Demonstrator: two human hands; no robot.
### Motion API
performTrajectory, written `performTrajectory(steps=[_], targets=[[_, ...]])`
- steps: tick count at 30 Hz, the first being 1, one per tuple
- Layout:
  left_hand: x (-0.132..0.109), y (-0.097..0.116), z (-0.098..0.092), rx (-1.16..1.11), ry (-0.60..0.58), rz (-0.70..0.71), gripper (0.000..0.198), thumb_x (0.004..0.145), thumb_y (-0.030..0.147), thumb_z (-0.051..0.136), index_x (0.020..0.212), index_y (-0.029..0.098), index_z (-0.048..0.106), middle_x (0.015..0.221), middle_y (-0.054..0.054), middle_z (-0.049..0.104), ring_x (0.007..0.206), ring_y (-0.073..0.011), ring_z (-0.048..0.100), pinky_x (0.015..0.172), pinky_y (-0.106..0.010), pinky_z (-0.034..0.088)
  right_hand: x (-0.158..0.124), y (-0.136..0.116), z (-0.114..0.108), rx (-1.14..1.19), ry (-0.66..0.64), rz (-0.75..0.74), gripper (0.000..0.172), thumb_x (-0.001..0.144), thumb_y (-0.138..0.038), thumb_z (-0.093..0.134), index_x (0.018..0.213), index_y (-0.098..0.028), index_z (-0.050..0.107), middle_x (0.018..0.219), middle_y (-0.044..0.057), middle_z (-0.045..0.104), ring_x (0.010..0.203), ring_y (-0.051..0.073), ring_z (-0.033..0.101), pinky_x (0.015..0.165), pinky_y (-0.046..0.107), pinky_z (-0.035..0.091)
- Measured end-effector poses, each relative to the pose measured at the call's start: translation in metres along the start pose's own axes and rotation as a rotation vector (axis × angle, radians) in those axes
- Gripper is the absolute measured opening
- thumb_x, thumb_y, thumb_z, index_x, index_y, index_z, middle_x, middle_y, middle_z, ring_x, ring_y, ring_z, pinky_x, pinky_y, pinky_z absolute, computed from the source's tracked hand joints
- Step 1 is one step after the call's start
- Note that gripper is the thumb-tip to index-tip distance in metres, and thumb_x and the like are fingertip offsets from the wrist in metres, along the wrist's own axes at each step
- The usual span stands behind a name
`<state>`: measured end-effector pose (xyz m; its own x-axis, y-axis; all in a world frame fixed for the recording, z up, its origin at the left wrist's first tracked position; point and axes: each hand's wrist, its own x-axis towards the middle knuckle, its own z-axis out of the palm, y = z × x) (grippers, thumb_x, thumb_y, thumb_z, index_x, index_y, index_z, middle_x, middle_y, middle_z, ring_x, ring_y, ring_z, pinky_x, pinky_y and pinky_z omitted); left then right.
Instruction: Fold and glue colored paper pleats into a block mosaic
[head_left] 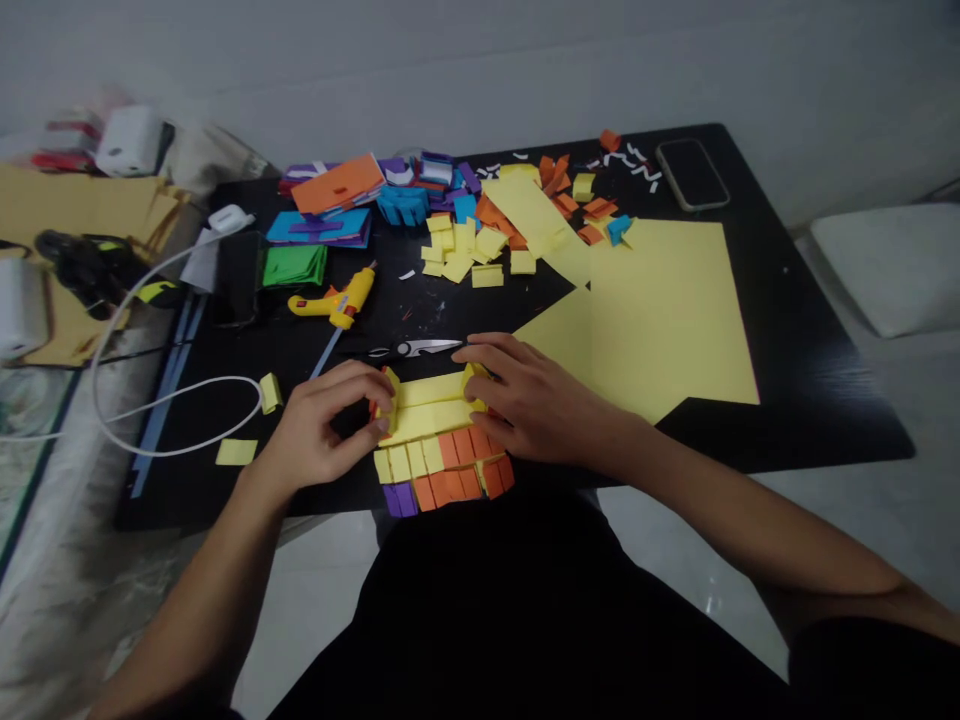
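A folded yellow paper piece (429,406) lies at the near edge of the black table, its side flaps standing up at both ends. Rows of small yellow, orange and purple paper tabs (450,470) run along its near side. At the left end, my left hand (322,418) pinches the upright flap between thumb and fingers. My right hand (529,395) is closed around the flap at the right end; its fingertips partly cover that flap. Just beyond the paper piece lie scissors (420,348) with open blades.
A yellow glue gun (337,300) rests behind my left hand. Large yellow sheets (667,320) spread to the right. Loose folded yellow pieces (457,245), coloured paper stacks (319,228) and a phone (691,174) lie farther back. A white cable (180,452) loops at left.
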<state>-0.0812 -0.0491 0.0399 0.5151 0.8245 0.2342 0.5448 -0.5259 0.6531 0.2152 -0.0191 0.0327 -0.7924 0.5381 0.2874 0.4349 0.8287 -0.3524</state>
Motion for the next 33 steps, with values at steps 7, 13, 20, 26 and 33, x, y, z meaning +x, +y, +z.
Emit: performTrajectory(steps=[7,13,20,26,33], targets=[[-0.012,-0.002,0.006,-0.007,0.14,-0.02,0.007,0.087,0.018,0.071,0.091,0.025,0.07,0.1,-0.008,0.073,0.089,-0.0239,0.071,0.08,-0.041,0.058,-0.002,0.001,-0.002,-0.018,0.034,-0.004,0.01,0.096,-0.014,0.06,0.101,-0.014,0.069,0.139,0.024,0.062,0.141,0.04,0.049,0.114,0.062,0.051],[-0.014,-0.005,0.012,-0.012,0.216,-0.049,0.008,0.085,0.021,0.075,0.09,0.027,0.072,0.098,-0.008,0.075,0.088,-0.026,0.072,0.078,-0.045,0.058,-0.004,0.002,-0.006,-0.028,0.041,-0.002,0.01,0.096,-0.015,0.061,0.102,-0.013,0.069,0.137,0.024,0.061,0.14,0.04,0.05,0.113,0.059,0.051],[-0.014,-0.007,0.014,-0.017,0.243,-0.067,0.006,0.085,0.022,0.075,0.087,0.026,0.07,0.097,-0.007,0.074,0.086,-0.0254,0.072,0.077,-0.045,0.058,-0.005,0.003,-0.01,-0.016,0.042,0.015,0.011,0.095,-0.014,0.062,0.102,-0.011,0.07,0.137,0.025,0.062,0.138,0.041,0.05,0.112,0.059,0.052],[-0.016,-0.009,0.016,-0.021,0.258,-0.063,0.006,0.086,0.022,0.074,0.087,0.026,0.07,0.097,-0.007,0.074,0.087,-0.0252,0.072,0.078,-0.044,0.057,-0.007,0.004,-0.011,-0.004,0.04,0.037,0.01,0.095,-0.015,0.063,0.101,-0.012,0.071,0.137,0.025,0.062,0.139,0.041,0.051,0.113,0.061,0.051],[-0.016,-0.011,0.018,-0.013,0.264,-0.041,0.006,0.086,0.02,0.074,0.084,0.024,0.07,0.096,-0.005,0.075,0.085,-0.0224,0.072,0.078,-0.038,0.057,-0.008,0.004,-0.009,-0.017,0.034,0.037,0.011,0.095,-0.015,0.063,0.102,-0.012,0.072,0.139,0.025,0.062,0.14,0.042,0.05,0.112,0.061,0.051]])
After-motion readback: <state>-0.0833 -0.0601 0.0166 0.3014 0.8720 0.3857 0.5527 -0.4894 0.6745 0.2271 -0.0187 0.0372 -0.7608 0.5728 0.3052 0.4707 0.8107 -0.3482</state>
